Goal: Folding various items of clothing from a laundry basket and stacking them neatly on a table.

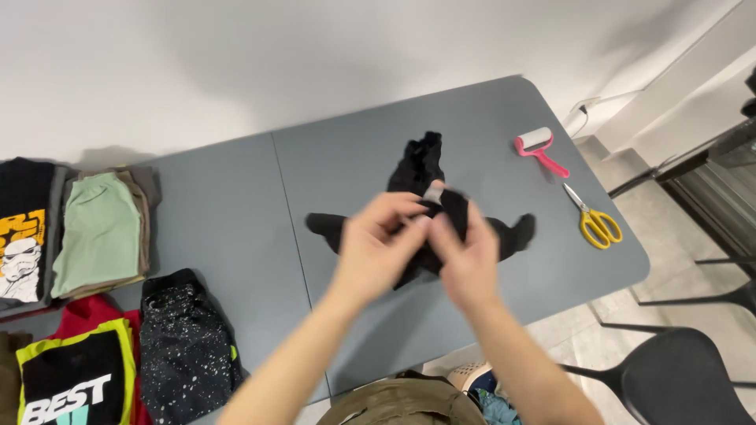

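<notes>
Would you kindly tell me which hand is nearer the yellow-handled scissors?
The right hand; the yellow-handled scissors lie apart on its outer side. The left hand is farther off, beyond the right.

Item count on your grey table.
You see two hands, one black garment, one pink lint roller, one yellow scissors, and five folded clothing piles at left.

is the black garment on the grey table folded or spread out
Spread out, loosely crumpled: the black fabric garment lies on the grey table with ends reaching left, right and away, while both hands pinch its middle.
</notes>
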